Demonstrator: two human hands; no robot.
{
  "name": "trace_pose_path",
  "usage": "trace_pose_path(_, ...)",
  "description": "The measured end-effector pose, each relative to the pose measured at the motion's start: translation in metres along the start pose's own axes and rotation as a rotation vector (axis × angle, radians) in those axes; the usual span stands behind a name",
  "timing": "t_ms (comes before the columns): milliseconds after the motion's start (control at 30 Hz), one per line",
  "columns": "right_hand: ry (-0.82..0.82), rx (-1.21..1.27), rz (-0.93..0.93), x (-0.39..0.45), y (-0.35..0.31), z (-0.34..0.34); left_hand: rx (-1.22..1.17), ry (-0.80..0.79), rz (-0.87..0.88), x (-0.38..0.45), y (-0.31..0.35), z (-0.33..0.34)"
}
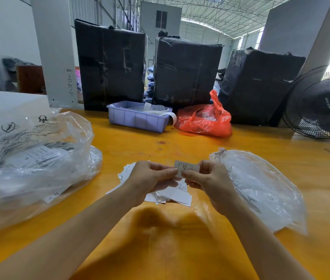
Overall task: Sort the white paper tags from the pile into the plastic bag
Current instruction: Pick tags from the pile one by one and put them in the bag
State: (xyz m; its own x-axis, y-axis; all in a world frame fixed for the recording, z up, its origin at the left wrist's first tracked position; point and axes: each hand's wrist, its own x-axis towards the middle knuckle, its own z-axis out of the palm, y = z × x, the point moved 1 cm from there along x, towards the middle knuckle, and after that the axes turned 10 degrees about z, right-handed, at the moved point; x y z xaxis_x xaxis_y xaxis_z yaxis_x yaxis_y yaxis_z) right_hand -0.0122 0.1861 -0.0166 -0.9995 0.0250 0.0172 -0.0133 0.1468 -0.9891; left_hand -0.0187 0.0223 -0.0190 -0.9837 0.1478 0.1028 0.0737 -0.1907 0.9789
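Tag [182, 167] being pinched by both left hand [150, 176] and right hand [206, 178] above the pile [172, 196]; bag [261, 188] right of pile waiting, many tags left.

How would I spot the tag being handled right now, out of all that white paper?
Start at the yellow table and find the heap of white tags near its front edge. Just above it, the left hand and right hand pinch one small tag between them. It alone is lifted off the table.
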Motion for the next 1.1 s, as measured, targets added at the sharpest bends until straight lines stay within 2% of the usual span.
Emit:
trace_pose_path(233, 0.093, 0.063, -0.078, -0.0009, -0.0035, -0.0025, 0.042, -0.039, 0.003, -0.0009, -0.0005, 0.0017)
trace_pose_path(700, 0.098, 0.097, -0.125, -0.0034, -0.0073, -0.0046, 0.078, -0.054, -0.008, 0.0009, -0.0015, 0.0)
trace_pose_path(1100, 0.145, -0.121, -0.232, -0.0002, -0.0013, -0.0026, 0.07, -0.07, 0.0, 0.0, -0.0018, 0.0004)
